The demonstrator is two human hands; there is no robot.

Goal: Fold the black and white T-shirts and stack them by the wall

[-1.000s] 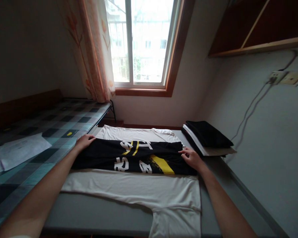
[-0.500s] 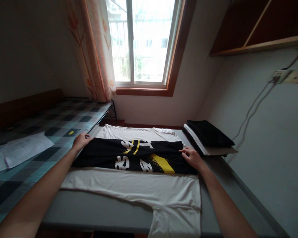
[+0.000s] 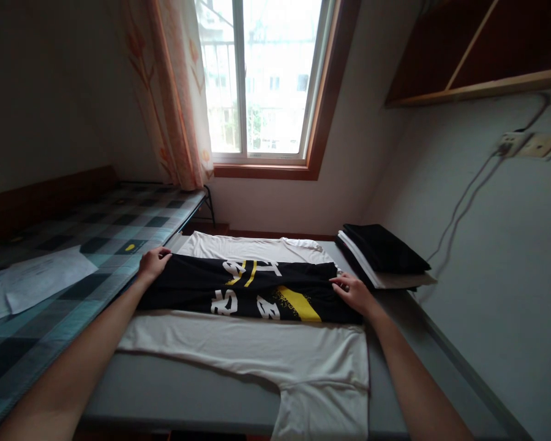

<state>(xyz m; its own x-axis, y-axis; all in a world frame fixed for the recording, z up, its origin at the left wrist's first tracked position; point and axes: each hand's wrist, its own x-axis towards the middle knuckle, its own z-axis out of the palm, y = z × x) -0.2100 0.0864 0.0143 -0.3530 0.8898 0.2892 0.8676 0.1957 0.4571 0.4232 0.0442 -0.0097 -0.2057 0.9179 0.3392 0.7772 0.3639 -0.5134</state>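
Observation:
A black cloth (image 3: pixel 183 282) with white lettering and yellow stripes lies as a long folded band across a light, off-white shirt (image 3: pixel 239 343), whose sleeves spread toward the near side. My left hand (image 3: pixel 153 263) pinches the far left corner of the black cloth. At its right end, my right hand (image 3: pixel 352 293) grips the edge between thumb and fingers. Both garments rest on a grey surface (image 3: pixel 188 386).
Folded dark and white clothes (image 3: pixel 386 248) are stacked at the back right. On the left, papers (image 3: pixel 50 278) lie on a checked mattress (image 3: pixel 156 220). A curtained window is ahead, and a shelf (image 3: pixel 477 82) overhangs the right.
My left hand has shifted slightly right with the left end of the black cloth. My right hand keeps its hold, and the view has moved a little.

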